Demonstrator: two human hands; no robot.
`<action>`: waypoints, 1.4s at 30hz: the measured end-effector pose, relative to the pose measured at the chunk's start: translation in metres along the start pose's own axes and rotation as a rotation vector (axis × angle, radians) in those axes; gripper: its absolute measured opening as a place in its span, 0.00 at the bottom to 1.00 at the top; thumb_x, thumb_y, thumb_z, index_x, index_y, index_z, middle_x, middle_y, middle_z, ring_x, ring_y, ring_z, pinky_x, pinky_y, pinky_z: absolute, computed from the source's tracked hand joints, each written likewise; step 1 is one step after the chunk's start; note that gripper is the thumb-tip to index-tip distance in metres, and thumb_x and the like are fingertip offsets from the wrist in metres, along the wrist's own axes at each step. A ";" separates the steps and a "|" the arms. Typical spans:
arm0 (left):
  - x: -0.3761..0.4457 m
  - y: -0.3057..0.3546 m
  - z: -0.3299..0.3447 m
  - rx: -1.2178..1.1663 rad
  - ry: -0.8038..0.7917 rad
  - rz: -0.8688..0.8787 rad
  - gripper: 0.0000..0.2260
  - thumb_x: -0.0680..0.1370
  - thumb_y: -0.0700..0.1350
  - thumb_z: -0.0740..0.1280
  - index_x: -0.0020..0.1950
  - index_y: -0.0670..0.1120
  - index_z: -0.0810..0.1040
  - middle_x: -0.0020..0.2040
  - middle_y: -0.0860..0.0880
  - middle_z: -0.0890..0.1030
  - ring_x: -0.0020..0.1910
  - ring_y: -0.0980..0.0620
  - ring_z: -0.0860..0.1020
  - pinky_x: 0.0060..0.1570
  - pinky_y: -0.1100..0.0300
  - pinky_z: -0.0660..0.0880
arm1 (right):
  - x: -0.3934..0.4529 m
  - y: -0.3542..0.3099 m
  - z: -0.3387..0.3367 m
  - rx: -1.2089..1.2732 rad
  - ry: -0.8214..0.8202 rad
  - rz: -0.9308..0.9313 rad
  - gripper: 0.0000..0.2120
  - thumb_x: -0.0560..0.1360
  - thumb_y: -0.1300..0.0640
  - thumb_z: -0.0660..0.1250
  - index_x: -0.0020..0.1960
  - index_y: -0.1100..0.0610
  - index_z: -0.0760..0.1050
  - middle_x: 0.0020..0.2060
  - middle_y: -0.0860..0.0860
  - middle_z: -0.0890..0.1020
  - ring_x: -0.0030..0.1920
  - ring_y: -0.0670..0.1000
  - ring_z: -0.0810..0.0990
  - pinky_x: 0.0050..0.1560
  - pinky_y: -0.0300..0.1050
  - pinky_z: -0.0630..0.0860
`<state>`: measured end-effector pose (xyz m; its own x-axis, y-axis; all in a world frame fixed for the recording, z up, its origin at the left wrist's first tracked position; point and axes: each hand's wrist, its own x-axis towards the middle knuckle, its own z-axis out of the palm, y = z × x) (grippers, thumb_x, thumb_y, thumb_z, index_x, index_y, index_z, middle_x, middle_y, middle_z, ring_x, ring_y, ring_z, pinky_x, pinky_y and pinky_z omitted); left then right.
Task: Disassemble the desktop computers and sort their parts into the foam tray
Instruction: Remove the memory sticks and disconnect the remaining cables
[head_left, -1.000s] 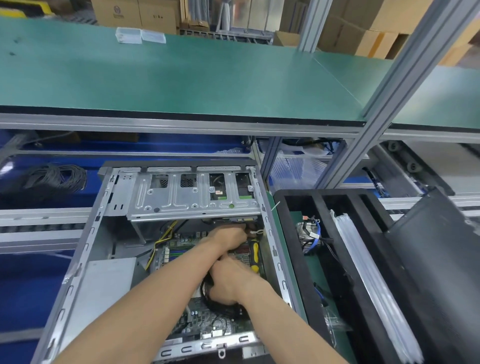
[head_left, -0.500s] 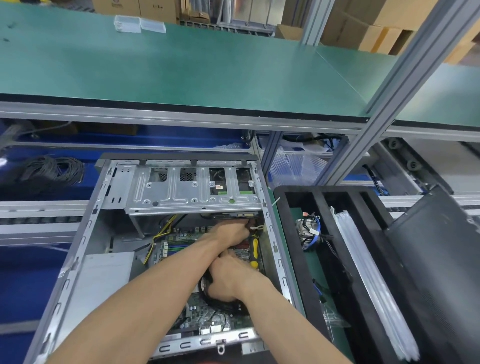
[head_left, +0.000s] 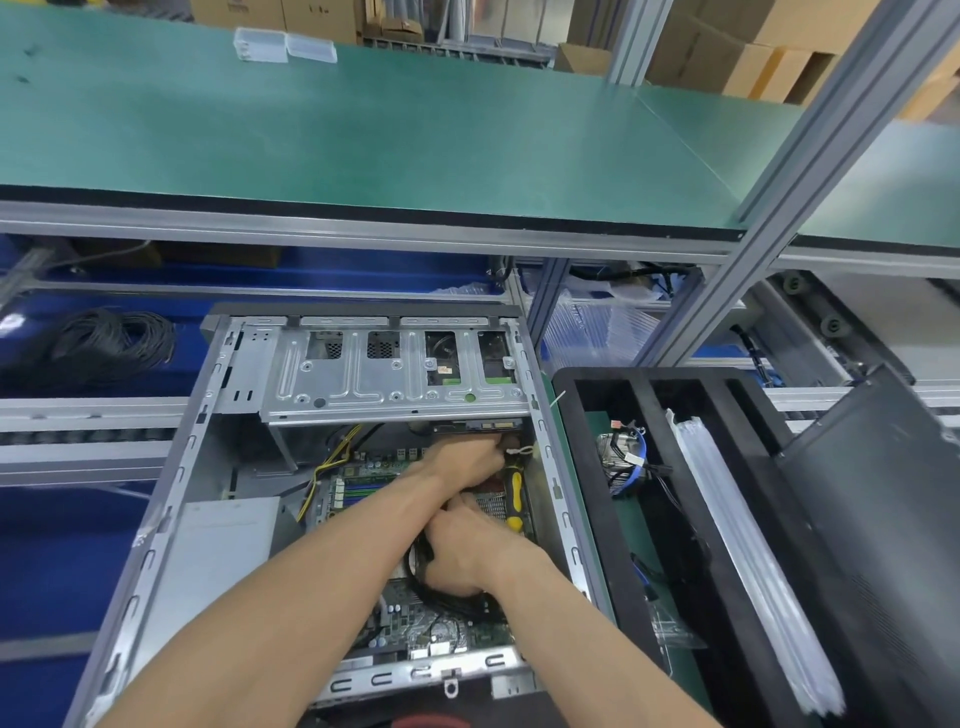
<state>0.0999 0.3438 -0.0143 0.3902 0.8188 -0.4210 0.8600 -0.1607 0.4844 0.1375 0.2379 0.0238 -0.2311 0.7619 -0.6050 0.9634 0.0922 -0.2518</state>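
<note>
An open desktop case (head_left: 171, 509) lies in front of me with its motherboard (head_left: 358, 488) exposed. My left hand (head_left: 467, 460) reaches under the metal drive cage (head_left: 384, 379) and pinches a cable plug at the drive's rear edge. Just below it, my right hand (head_left: 462, 553) grips a bundle of black cables (head_left: 441, 597) above the board. A yellow-and-black screwdriver (head_left: 514, 493) lies inside the case next to both hands. The black foam tray (head_left: 576, 415) stands to the right of the case.
The tray holds a cooler with blue wires (head_left: 621, 460), a stack of silver strips (head_left: 737, 525) and a dark panel (head_left: 883, 519). A grey power supply (head_left: 218, 540) fills the case's left side. A black cable coil (head_left: 114, 338) lies far left. The green shelf (head_left: 363, 130) overhangs.
Both hands stay in nearly the same place inside the case. The view has shifted slightly, and the left hand has edged a little toward the drive's rear edge.
</note>
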 end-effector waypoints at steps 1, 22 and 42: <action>0.000 -0.003 0.000 -0.006 -0.006 -0.022 0.16 0.82 0.44 0.57 0.33 0.48 0.67 0.40 0.48 0.74 0.42 0.48 0.73 0.42 0.61 0.65 | -0.001 0.000 0.000 -0.001 0.001 -0.001 0.33 0.75 0.58 0.64 0.77 0.61 0.58 0.72 0.64 0.62 0.73 0.63 0.59 0.69 0.58 0.67; -0.017 -0.014 -0.016 -0.352 -0.094 -0.327 0.41 0.65 0.76 0.64 0.73 0.55 0.73 0.74 0.47 0.71 0.72 0.45 0.70 0.63 0.54 0.67 | -0.005 0.000 -0.006 0.018 0.038 -0.031 0.35 0.75 0.58 0.65 0.79 0.57 0.56 0.73 0.62 0.62 0.72 0.65 0.66 0.67 0.58 0.71; -0.022 -0.011 -0.012 -0.047 -0.085 0.008 0.31 0.75 0.72 0.47 0.70 0.61 0.73 0.70 0.49 0.76 0.67 0.46 0.74 0.60 0.56 0.69 | -0.008 0.000 -0.008 0.016 0.050 -0.015 0.27 0.76 0.58 0.65 0.74 0.60 0.63 0.66 0.64 0.70 0.66 0.65 0.71 0.60 0.56 0.74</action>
<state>0.0781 0.3343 -0.0009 0.4257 0.7674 -0.4795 0.8408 -0.1395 0.5231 0.1399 0.2369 0.0344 -0.2381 0.7916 -0.5628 0.9575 0.0942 -0.2726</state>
